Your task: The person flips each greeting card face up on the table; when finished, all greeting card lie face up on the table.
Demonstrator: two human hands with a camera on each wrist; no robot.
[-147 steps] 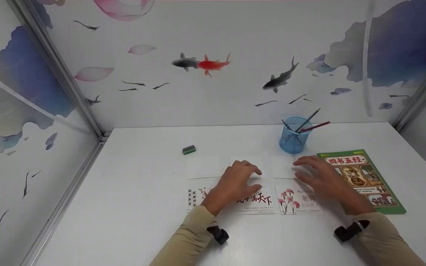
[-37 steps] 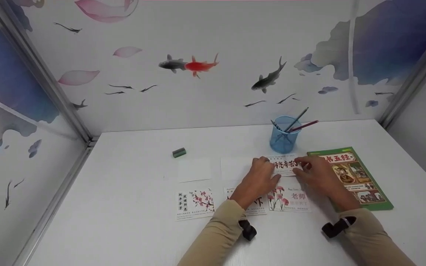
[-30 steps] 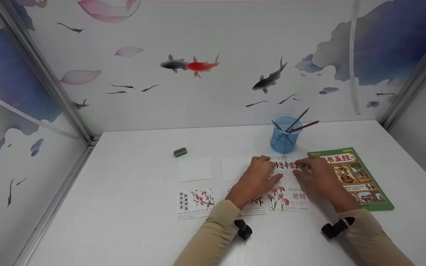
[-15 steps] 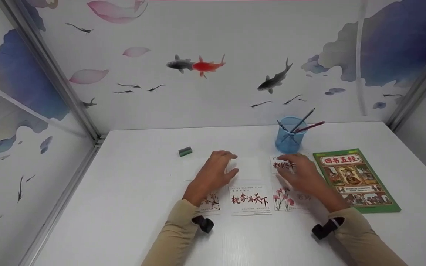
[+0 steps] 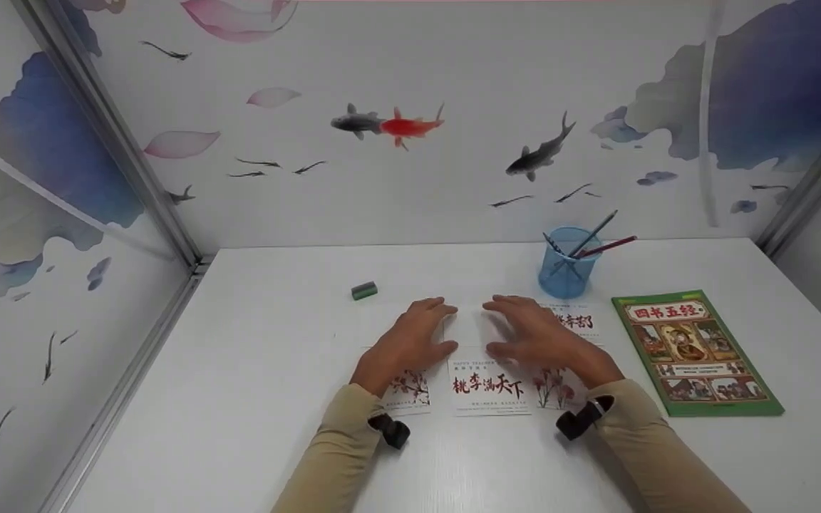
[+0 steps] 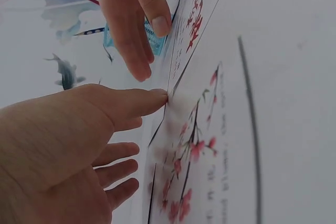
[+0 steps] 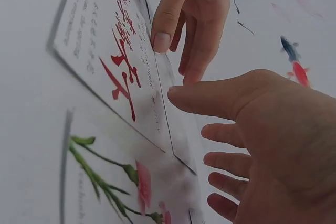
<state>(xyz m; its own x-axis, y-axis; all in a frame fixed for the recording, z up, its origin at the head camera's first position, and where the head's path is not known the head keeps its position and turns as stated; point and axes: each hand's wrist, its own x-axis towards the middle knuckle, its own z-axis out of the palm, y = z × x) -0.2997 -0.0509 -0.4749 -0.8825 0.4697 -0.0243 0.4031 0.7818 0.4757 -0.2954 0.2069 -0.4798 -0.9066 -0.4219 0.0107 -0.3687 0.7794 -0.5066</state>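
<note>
My left hand (image 5: 407, 342) and right hand (image 5: 546, 335) face each other over a blank white card (image 5: 469, 329) in the middle of the back row, fingers relaxed and spread at its two sides. Just in front lies a card with red lettering (image 5: 489, 395). A plum-blossom card (image 6: 197, 150) sits below my left hand, and a carnation card (image 7: 131, 182) below my right, each partly covered in the head view. Behind my right wrist a second red-lettered card (image 5: 583, 324) shows partly. Another blank card at the back left is mostly hidden by my left hand.
A blue pencil cup (image 5: 569, 267) with several pencils stands behind the cards on the right. A green-bordered book (image 5: 695, 353) lies at the right. A small green and grey block (image 5: 364, 290) rests at the back left of the white table (image 5: 239, 399).
The back right card, blank in the oldest frame, now shows red lettering. My right hand has left it and moved left to the middle blank card; earlier, my left hand also moved left.
</note>
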